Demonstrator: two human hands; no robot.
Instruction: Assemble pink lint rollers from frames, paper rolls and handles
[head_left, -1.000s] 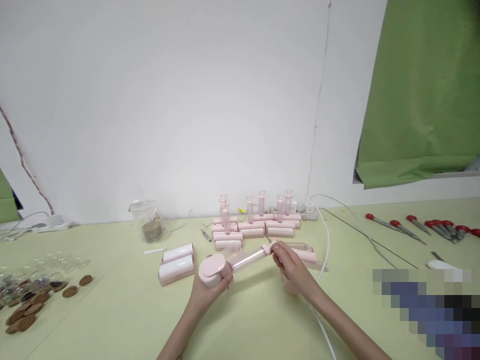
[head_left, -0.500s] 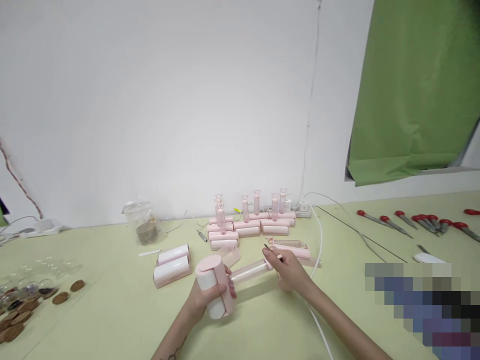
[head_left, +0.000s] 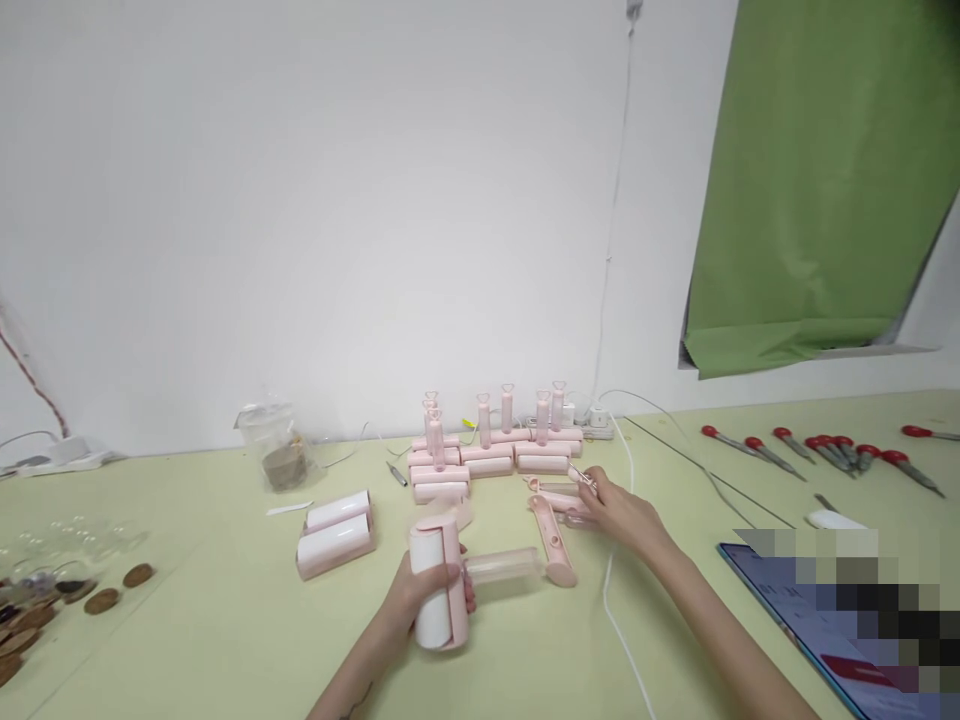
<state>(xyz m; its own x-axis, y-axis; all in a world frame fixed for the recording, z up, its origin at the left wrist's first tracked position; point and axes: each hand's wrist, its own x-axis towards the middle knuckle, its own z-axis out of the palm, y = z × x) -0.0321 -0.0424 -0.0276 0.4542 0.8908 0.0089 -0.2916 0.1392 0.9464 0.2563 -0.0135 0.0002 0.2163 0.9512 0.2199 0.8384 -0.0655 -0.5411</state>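
My left hand (head_left: 431, 590) is wrapped round a pink-and-white lint roller (head_left: 431, 610). The roller stands roughly upright, and its clear handle (head_left: 501, 567) points right. My right hand (head_left: 619, 510) is closed over the pink pieces at the right, with a thin tool (head_left: 581, 474) at its fingertips; its exact kind is too small to tell. A pink curved cover piece (head_left: 553, 542) with small holes lies just beyond the handle's end. Below the right fingers are more pink and clear parts (head_left: 559, 497), partly hidden by the hand.
Several pink lint rollers (head_left: 487, 456) stand at the back with handles upward. Two white-and-pink rollers (head_left: 336, 540) lie to the left. A white cable (head_left: 628, 640) crosses the table under the right arm. Red-ended tools (head_left: 776, 458), a phone (head_left: 806, 640) and a plastic bag (head_left: 276, 448) are around.
My right hand has left the handle's end and moved right and slightly up, over the pink parts. The cover piece now shows beside the handle. The roller has turned a little more upright.
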